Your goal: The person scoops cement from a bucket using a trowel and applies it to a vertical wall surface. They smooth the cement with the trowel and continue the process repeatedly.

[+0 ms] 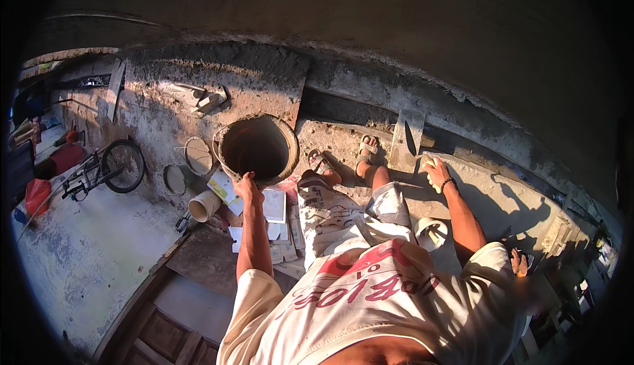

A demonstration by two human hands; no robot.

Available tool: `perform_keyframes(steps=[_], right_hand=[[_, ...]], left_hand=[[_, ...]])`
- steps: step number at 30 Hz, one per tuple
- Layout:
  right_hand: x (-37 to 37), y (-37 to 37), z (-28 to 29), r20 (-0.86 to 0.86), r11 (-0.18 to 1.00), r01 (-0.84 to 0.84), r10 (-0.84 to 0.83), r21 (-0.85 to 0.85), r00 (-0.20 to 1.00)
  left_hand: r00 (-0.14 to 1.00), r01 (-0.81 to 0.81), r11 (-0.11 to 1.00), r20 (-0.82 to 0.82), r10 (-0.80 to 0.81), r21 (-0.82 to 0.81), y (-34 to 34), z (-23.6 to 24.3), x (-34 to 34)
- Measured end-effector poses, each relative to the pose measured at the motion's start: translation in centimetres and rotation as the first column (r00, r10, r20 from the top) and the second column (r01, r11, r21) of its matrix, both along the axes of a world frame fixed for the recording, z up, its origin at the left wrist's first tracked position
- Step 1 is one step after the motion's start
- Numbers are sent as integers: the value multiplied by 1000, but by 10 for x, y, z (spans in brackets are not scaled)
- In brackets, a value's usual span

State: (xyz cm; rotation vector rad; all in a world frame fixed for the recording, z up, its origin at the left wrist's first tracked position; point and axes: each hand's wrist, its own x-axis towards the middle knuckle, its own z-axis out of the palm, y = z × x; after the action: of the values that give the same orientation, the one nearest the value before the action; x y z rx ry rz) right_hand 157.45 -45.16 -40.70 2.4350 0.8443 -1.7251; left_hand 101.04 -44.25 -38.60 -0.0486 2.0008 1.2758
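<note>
My left hand (247, 188) is closed on the near rim of a large, mortar-stained bucket (288, 160), whose dark inside faces up. Its thin wire handle hangs on the left side. To the right, my right hand (436, 173) is closed round a pale yellow-green, sponge-like piece (428, 163), only partly visible between the fingers. That hand is beside a pale cement-covered slab (489, 193), where the arm's shadow falls. A board (406, 137) with a dark, leaf-shaped patch stands just beyond it.
My sandalled feet (320, 164) stand right of the bucket. Smaller buckets (175, 180) and papers (274, 206) lie to its left and near side. A wooden float (210, 101) rests farther off. A bicycle (122, 167) is at left. Another person's hand or foot (520, 263) shows at right.
</note>
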Motion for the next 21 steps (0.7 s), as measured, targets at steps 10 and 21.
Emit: perform_keyframes(steps=[10, 21], right_hand=[[-102, 183, -255, -58, 722, -670, 687, 172, 725], [-221, 274, -458, -162, 637, -735, 771, 234, 616]], left_hand=[[996, 88, 995, -20, -87, 40, 6, -175, 71], [975, 139, 952, -208, -84, 271, 6, -306, 29]])
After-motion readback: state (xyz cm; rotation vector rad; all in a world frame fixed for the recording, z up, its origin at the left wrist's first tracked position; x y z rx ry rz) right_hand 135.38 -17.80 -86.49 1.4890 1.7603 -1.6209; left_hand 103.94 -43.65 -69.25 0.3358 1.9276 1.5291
